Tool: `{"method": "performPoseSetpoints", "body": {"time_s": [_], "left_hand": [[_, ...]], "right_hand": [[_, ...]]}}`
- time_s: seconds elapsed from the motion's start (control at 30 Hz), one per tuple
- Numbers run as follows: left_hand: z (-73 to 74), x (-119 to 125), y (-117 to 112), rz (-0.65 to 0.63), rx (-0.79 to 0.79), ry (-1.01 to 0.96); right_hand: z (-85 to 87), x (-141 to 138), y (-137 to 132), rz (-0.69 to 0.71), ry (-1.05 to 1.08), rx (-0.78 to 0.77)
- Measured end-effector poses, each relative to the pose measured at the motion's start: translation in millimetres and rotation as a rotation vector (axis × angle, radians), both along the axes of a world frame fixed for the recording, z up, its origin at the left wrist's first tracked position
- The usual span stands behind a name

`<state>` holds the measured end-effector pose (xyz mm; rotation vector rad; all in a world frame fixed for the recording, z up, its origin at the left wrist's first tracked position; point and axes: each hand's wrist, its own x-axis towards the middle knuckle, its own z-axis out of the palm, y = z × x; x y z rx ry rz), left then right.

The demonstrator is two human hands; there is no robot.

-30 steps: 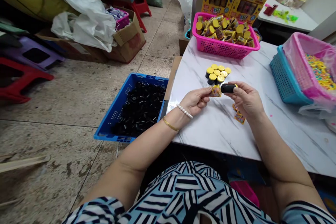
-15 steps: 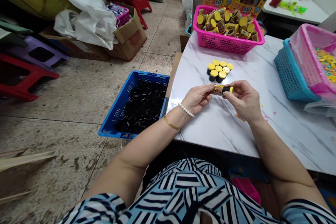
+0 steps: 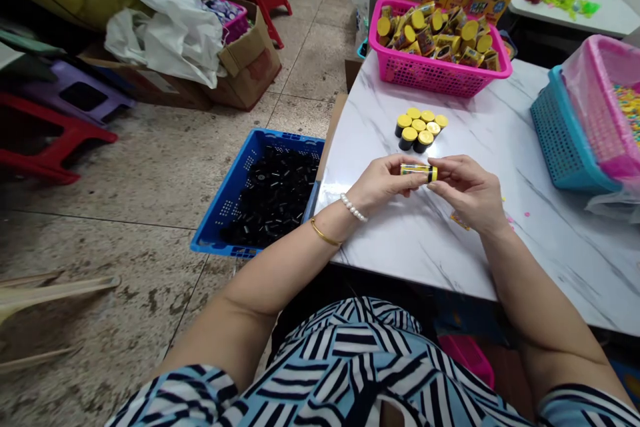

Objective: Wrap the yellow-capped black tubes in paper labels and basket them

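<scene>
My left hand (image 3: pixel 383 183) and my right hand (image 3: pixel 467 192) meet over the white marble table (image 3: pixel 500 147), both pinched on one small black container with a yellow cap and a printed label (image 3: pixel 419 172), held sideways. Just beyond it stands a cluster of several black containers with yellow caps (image 3: pixel 420 127). Loose label stickers (image 3: pixel 459 219) lie on the table under my right hand.
A pink basket (image 3: pixel 440 77) of labelled containers sits at the table's far edge. A teal basket (image 3: pixel 560 133) and a pink lined basket (image 3: pixel 607 107) stand at the right. A blue crate (image 3: pixel 235 193) of black containers rests on the floor, left of the table.
The label, held apart from the black container a second ago, is now wrapped on it. My two hands have closed together on the container.
</scene>
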<state>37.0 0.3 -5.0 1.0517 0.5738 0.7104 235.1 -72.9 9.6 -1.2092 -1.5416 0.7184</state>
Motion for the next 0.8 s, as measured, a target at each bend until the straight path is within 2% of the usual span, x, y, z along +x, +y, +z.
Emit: {"method": "performPoseSetpoints", "body": {"time_s": [0.07, 0.17, 0.27, 0.37, 0.43, 0.5, 0.57, 0.63, 0.7, 0.8], "left_hand": [[0.7, 0, 0, -0.038, -0.057, -0.030], [1.3, 0, 1, -0.026, -0.098, -0.016], [-0.4, 1, -2, 0.038, 0.085, 0.034], [-0.8, 3, -5, 0.116, 0.315, 0.089], [0.5, 2, -6, 0.122, 0.368, 0.114], [2.0, 0, -3, 0.075, 0.293, 0.106], [2.3, -2, 0, 0.011, 0.177, 0.083], [0.9, -2, 3, -0.008, 0.129, 0.068], [-1.4, -1, 3, 0.026, 0.181, 0.063], [-3.1, 0, 2, 0.082, 0.296, 0.062]], "right_hand": [[2.1, 3, -2, -0.025, -0.027, 0.023], [1.8, 6, -3, -0.065, -0.133, 0.066], [-4.2, 4, -4, -0.097, -0.113, 0.056], [-9.8, -2, -4, -0.103, 0.054, -0.069], [-10.3, -5, -3, -0.095, 0.101, -0.103], [-8.4, -6, -3, -0.115, 0.044, -0.016], [-6.2, -6, -4, -0.159, -0.094, 0.138], [-5.9, -6, -5, -0.189, -0.183, 0.227], [-7.9, -8, -5, -0.212, -0.090, 0.154], [-11.5, -12, -3, -0.184, 0.227, -0.200]]}}
